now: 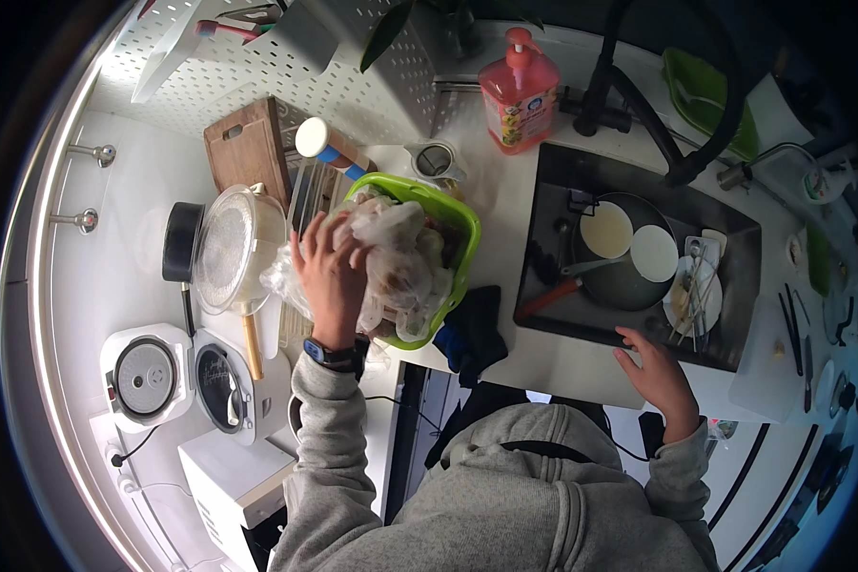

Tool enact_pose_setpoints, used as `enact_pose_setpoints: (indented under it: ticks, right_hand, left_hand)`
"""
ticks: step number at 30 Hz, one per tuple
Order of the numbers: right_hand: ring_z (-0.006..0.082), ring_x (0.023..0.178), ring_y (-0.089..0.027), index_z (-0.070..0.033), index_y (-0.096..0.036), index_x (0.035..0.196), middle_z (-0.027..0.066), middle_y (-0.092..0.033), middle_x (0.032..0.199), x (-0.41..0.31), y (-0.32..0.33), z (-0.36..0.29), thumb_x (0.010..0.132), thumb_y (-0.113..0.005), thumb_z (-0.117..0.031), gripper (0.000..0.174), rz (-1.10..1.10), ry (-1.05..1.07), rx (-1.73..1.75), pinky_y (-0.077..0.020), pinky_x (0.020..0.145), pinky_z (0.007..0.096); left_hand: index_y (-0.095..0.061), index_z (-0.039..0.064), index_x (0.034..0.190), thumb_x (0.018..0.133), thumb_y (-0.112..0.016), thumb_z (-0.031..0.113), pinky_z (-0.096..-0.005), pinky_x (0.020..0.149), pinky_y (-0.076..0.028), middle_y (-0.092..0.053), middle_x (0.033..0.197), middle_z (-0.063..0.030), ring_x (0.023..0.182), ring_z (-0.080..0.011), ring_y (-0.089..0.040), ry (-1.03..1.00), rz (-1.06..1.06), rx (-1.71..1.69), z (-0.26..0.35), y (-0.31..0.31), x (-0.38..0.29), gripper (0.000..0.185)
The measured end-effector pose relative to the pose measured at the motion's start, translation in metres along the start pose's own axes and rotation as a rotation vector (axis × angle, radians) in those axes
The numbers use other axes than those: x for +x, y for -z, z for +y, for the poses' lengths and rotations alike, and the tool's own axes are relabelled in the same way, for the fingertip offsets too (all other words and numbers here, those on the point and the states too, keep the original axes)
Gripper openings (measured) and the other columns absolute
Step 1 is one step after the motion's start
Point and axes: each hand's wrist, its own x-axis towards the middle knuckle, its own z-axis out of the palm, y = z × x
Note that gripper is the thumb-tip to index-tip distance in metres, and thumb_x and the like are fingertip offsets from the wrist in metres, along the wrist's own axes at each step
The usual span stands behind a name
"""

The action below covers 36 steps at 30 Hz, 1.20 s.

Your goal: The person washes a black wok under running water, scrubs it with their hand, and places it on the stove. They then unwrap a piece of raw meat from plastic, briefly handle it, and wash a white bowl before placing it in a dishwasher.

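Note:
My left hand (332, 279) lies over the left side of a green plastic basket (474, 236), its spread fingers touching clear plastic bags (393, 250) heaped in it. Whether the fingers grip the plastic is unclear; the bags' contents are mostly hidden. My right hand (654, 379) is empty, fingers apart, by the front edge of a dark sink (743, 250). In the sink, a frying pan (615, 289) with a red-brown handle carries two pale bowls (606, 230). To its right, chopsticks (697, 300) and other utensils lie across a white dish (711, 304).
A pink pump bottle (518, 100) and a black faucet (600, 96) stand behind the sink. Dark cloth (479, 332) hangs over the counter edge. At left are a lidded pan (232, 243), a wooden cutting board (247, 154) and an open rice cooker (146, 379).

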Motion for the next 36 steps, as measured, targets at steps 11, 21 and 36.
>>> enact_pose_setpoints:
  ticks: [11, 21, 36]
  right_hand:
    - [0.0359, 0.104, -0.059, -0.005, -0.054, 0.121, 0.0198, -0.062, 0.112, -0.005, -0.008, 0.002, 0.09, -0.058, -0.026, 0.038, 0.026, 0.059, 0.012, -0.047, 0.087, 0.0409]
    - [0.0318, 0.081, -0.067, -0.008, -0.047, 0.128, 0.0182, -0.066, 0.096, 0.048, -0.069, -0.083, 0.087, -0.063, -0.025, 0.048, 0.025, 0.413, 0.529, -0.0537, 0.07, 0.0403]
    - [0.031, 0.094, -0.06, -0.009, -0.064, 0.09, 0.01, -0.06, 0.103, 0.156, -0.121, -0.177, 0.071, -0.075, -0.024, 0.027, 0.167, 0.804, -0.143, -0.05, 0.075, 0.0397]
  left_hand:
    - [-0.073, 0.01, 0.084, 0.08, -0.068, 0.026, -0.0359, 0.084, -0.043, -0.065, 0.101, -0.0012, 0.096, -0.0249, -0.057, 0.024, -0.035, -0.062, -0.028, -0.009, 0.012, 0.018]
    - [-0.058, 0.013, 0.124, 0.08, -0.073, 0.022, -0.0388, 0.096, -0.043, -0.055, 0.125, -0.0146, 0.113, -0.0312, -0.054, 0.124, -0.046, -0.479, -0.012, 0.016, -0.026, 0.047]
    - [-0.056, 0.013, 0.125, 0.077, -0.069, 0.003, -0.042, 0.103, -0.036, -0.045, 0.135, -0.015, 0.124, -0.0347, -0.045, 0.309, 0.1, -0.349, -0.016, 0.061, -0.099, 0.051]
